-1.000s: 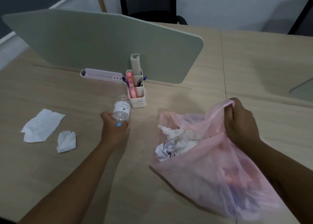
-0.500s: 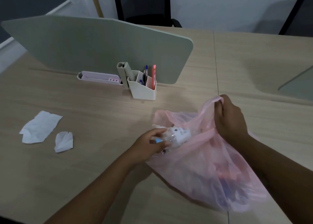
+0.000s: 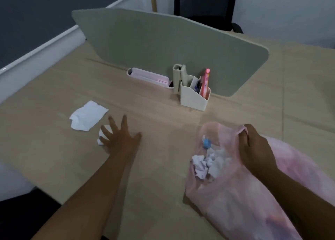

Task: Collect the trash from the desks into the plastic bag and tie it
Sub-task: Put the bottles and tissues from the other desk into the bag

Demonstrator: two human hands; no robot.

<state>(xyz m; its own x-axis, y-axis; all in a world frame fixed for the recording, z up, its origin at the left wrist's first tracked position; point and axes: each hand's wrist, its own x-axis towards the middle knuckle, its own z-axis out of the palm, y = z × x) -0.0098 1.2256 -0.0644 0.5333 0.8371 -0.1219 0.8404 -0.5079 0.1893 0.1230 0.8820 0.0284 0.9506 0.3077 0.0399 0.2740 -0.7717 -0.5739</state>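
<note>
Your left hand is spread, holding nothing, over the crumpled tissue left of the plastic bag; pinch its light, soft bulk. Your right hand grips the bag's rim.

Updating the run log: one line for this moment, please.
left hand open over small crumpled tissue | right hand holds pink bag mouth | flat tissue on desk

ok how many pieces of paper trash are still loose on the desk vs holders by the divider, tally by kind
Loose paper trash on the desk: 2, the flat tissue and the crumpled tissue partly under the open left hand
Desk holders by the divider: 2, the pen holder and the pink tray
Total: 4
</note>
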